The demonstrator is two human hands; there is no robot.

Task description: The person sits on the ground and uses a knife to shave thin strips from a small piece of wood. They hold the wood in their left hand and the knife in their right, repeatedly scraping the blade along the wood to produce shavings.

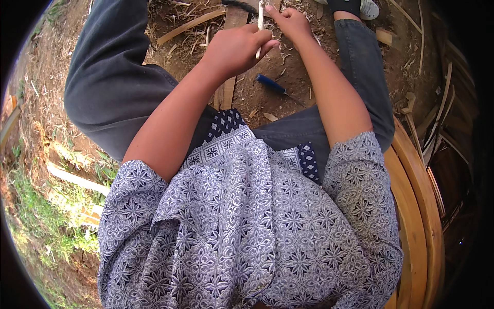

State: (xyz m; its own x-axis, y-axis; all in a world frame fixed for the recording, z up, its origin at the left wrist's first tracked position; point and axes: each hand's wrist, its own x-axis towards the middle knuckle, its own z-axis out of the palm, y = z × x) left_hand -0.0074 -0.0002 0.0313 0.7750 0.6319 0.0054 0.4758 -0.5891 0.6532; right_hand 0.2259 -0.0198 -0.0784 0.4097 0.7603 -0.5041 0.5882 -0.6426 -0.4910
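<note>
My left hand [237, 47] is closed around a slim, pale wooden stick [260, 20], which stands nearly upright in the view. The stick's lower end pokes out below my left fingers, and its top runs to the upper edge of the head view. Beside that top end is my right hand [291, 24], its fingers curled and a fingertip against the stick. Whether the right hand also holds something small cannot be made out. On the dirt beneath my hands lies a blue-handled tool [270, 83] with a thin metal shaft.
A flat wooden board [235, 19] lies on the ground between my legs, with a dark, curved object [239, 6] across it. Wood shavings and a split strip [189, 27] surround it. A wood block [385, 37] sits by my right leg. Curved wooden slats [419, 206] are at my right side.
</note>
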